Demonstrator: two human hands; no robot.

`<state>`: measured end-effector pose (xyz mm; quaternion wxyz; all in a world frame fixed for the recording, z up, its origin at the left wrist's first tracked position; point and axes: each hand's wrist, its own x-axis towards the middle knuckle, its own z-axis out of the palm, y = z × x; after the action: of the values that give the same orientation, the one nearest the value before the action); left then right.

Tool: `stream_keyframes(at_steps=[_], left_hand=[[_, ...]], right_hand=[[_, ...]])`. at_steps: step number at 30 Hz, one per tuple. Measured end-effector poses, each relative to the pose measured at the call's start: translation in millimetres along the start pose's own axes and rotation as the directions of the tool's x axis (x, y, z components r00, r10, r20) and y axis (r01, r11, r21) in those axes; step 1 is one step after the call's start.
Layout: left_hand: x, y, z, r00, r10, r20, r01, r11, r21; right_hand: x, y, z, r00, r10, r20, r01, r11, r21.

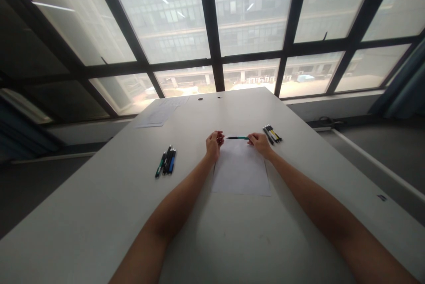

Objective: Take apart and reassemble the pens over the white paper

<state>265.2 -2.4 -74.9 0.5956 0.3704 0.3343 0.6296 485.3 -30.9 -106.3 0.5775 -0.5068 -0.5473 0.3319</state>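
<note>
My right hand (260,143) pinches the rear end of a black and green pen (238,138) between thumb and fingers. The pen lies level, with its tip pointing left. Just beyond that tip is my left hand (214,143), its fingers loosely bent and apart, with no object visible in them. Beneath both hands a blank white sheet of paper (241,173) rests on the white table (126,213), its far part lying under the pen.
Left of my arms lies a group of several pens (168,161), black, blue and green. Another row of pens (272,134), some yellow and white, sits beside my right hand. Loose papers (157,113) lie at the far left, before tall windows (252,14).
</note>
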Motion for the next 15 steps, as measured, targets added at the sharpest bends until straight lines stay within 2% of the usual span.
stream_keyframes(at_steps=[5, 9, 12, 15], left_hand=[[5, 8, -6.0, 0.997, -0.060, -0.048, 0.057, 0.996, -0.066], [5, 9, -8.6, 0.999, 0.014, -0.039, -0.012, 0.998, 0.068], [0, 6, -5.2, 0.993, 0.092, 0.073, -0.108, 0.963, 0.247], [-5, 4, -0.6, 0.964, 0.129, 0.231, -0.207, 0.910, 0.359]], right_hand=[[2, 1, -4, 1.000, -0.019, -0.016, 0.018, 0.997, -0.070], [2, 2, -7, 0.998, -0.049, -0.040, 0.045, 0.994, -0.101], [1, -2, -8, 0.994, -0.102, -0.033, 0.098, 0.988, -0.116], [-2, -9, -7, 0.990, -0.138, -0.020, 0.136, 0.985, -0.103]])
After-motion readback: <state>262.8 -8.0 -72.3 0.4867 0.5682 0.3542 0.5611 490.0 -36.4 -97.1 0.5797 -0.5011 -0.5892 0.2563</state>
